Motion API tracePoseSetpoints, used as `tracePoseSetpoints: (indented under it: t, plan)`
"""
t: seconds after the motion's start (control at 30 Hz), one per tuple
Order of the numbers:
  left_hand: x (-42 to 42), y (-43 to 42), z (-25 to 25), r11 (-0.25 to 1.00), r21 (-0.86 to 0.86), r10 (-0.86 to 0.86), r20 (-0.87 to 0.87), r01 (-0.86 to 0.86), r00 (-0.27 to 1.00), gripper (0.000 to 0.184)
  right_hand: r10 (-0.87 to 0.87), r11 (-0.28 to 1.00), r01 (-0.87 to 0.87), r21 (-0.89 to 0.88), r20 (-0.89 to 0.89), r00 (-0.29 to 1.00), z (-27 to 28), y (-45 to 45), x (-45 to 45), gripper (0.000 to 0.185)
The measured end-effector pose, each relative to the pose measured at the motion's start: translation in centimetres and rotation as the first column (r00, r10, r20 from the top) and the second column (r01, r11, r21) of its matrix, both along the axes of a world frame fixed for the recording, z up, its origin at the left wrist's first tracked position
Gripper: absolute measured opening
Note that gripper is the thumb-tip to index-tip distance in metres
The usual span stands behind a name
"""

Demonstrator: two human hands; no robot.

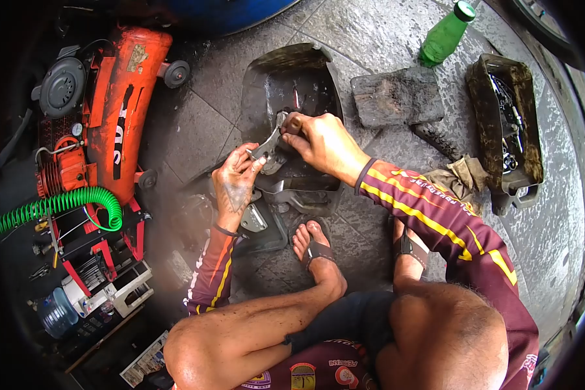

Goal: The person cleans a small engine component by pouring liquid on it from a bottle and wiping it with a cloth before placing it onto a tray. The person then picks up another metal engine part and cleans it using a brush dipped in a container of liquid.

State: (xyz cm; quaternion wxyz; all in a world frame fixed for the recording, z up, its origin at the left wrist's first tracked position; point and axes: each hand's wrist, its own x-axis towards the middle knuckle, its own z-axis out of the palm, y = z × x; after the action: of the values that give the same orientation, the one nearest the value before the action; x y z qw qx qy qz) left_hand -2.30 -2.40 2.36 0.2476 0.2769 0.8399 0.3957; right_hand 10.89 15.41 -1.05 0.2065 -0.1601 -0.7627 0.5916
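Note:
My left hand [234,181] is closed, its fingertips pinching the lower end of a curved metal part [266,147], greyish and lever-like. My right hand [326,142] is closed at the part's upper end. A small brownish piece shows at its fingertips, too hidden to name. Both hands are over the near side of a cut-open black plastic container [255,91], which has dark, wet-looking insides. A thin red and white thing stands inside it. Another dark metal piece lies just under my hands, partly covered by them.
On the left stands an orange air compressor [133,97] with a coiled green hose [78,207]. To the right are a worn dark block [396,97], a green bottle [443,39], a crumpled rag [458,179] and a tool-filled cut container [536,130]. My sandalled feet rest close by.

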Motion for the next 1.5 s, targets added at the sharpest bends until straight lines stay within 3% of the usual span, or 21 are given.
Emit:
tracePoseSetpoints:
  t: [0.1,0.17,0.27,0.33,0.37,0.43,0.5,0.6,0.7,0.77,0.83,0.9,0.93,1.03,1.1,1.17,1.23,1.3,1.4,1.43,1.5]
  plan:
    - [-0.7,-0.4,-0.4,0.999,0.05,0.007,0.105,-0.013,0.994,0.035,-0.022,0.998,0.02,-0.067,-0.03,0.999,0.8,-0.4,0.2,0.016]
    - [-0.6,-0.3,0.0,1.0,-0.003,0.021,0.117,-0.021,0.993,0.036,0.03,0.997,-0.025,-0.073,0.081,0.996,0.1,-0.1,0.2,0.015]
    - [-0.7,0.0,-0.1,0.998,-0.067,-0.013,0.049,0.016,0.999,0.038,-0.047,0.998,0.047,-0.051,-0.004,0.999,-0.3,-0.3,-0.2,0.016]
    - [-0.8,-0.2,-0.2,0.999,0.032,0.011,0.111,-0.015,0.994,0.037,-0.036,0.987,0.029,-0.161,-0.043,0.998,1.3,-0.5,0.2,0.018]
    - [-0.9,-0.1,-0.3,0.999,0.039,0.01,0.109,-0.015,0.994,0.037,-0.036,0.988,0.028,-0.154,-0.046,0.998,0.6,-0.2,0.1,0.018]
    - [-0.7,0.1,-0.1,1.0,-0.019,-0.001,0.085,0.003,0.996,0.037,-0.037,0.998,0.042,-0.038,0.116,0.993,-0.4,0.5,-0.2,0.017]
    - [-0.7,0.5,0.1,0.998,-0.06,-0.021,0.033,0.023,0.999,0.037,-0.079,0.997,0.079,-0.021,0.021,0.997,-0.3,-0.1,0.0,0.018]
    - [-0.8,0.0,-0.2,1.0,0.03,0.001,0.115,-0.004,0.993,0.034,-0.018,0.99,0.027,-0.141,0.063,0.998,0.9,-0.1,0.3,0.018]
    - [-0.2,0.3,0.0,0.997,-0.072,-0.017,0.008,0.018,1.0,0.034,-0.045,0.999,0.046,-0.008,0.131,0.99,-0.6,0.8,-0.1,0.018]
    - [0.1,0.3,0.5,0.996,-0.094,0.002,0.007,-0.001,1.0,0.034,-0.172,0.974,0.173,0.147,-0.025,0.985,-0.4,1.1,-0.2,0.015]
    - [-0.5,0.4,0.2,1.0,-0.014,0.0,0.014,0.0,1.0,0.034,-0.215,0.954,0.216,0.209,-0.03,0.976,-0.6,2.3,-0.3,0.015]
    - [-0.6,0.6,0.6,0.999,-0.037,-0.013,-0.022,0.012,1.0,0.036,-0.131,0.891,0.037,0.452,0.177,0.976,-1.4,2.9,-0.1,0.017]
    - [-0.6,0.9,1.1,0.995,-0.1,-0.014,-0.054,0.009,0.998,0.037,-0.134,0.888,0.041,0.458,0.173,0.976,-1.2,3.1,-0.1,0.017]
    - [-0.4,1.2,1.4,0.99,-0.143,-0.024,-0.088,0.011,0.996,0.04,-0.071,0.928,0.01,0.371,0.151,0.986,0.0,2.8,0.4,0.018]
    - [-0.6,1.4,1.5,0.993,-0.113,-0.03,-0.105,0.018,0.994,0.041,-0.03,0.997,0.026,0.069,0.068,0.997,1.9,2.7,0.1,0.018]
    - [-0.5,1.4,1.7,0.987,-0.158,-0.058,-0.165,0.032,0.985,0.044,0.035,0.996,-0.035,-0.087,-0.005,0.999,0.7,1.7,-0.5,0.02]
    - [-0.8,1.2,1.5,0.983,-0.174,-0.084,-0.183,0.052,0.98,0.045,0.062,0.997,-0.061,-0.046,0.01,0.998,-1.5,1.0,-0.8,0.02]
    - [-0.9,1.1,1.5,0.978,-0.198,-0.106,-0.199,0.066,0.974,0.046,-0.032,0.971,0.02,0.238,0.048,0.998,-1.7,1.5,-0.8,0.021]
    - [-0.9,0.8,1.7,0.965,-0.25,-0.15,-0.285,0.078,0.947,0.045,-0.053,0.982,0.056,0.179,-0.019,0.998,-0.3,1.7,-0.8,0.019]
    - [-0.9,0.8,1.7,0.966,-0.246,-0.149,-0.285,0.078,0.947,0.045,-0.01,0.998,0.016,0.063,-0.091,0.996,0.2,1.4,-0.7,0.019]
    - [-0.9,1.1,1.8,0.962,-0.259,-0.156,-0.282,0.082,0.946,0.045,0.068,0.995,-0.066,0.078,-0.03,0.997,0.2,1.2,-0.6,0.018]
